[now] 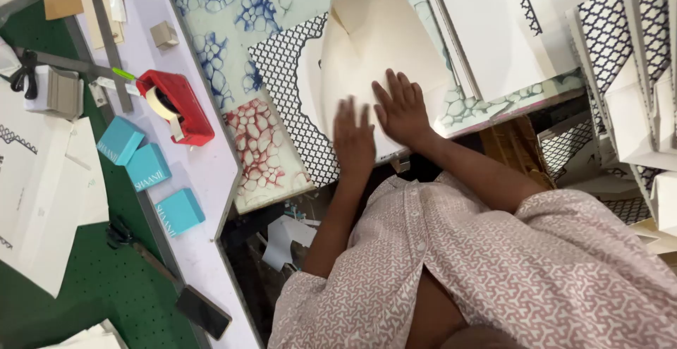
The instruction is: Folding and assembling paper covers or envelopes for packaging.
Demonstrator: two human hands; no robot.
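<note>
Both hands flat on cream card sheet.
Our left hand (pixel 354 141) and right hand (pixel 402 109), fingers spread, press the light, creasable sheet (pixel 367 46); we judge its edges the best grip.

Left hand (pixel 354 139) flat, fingers spread, slightly blurred | right hand (pixel 402 109) flat, palm down, just beside it | both forearms stretched forward, sleeves short
</note>
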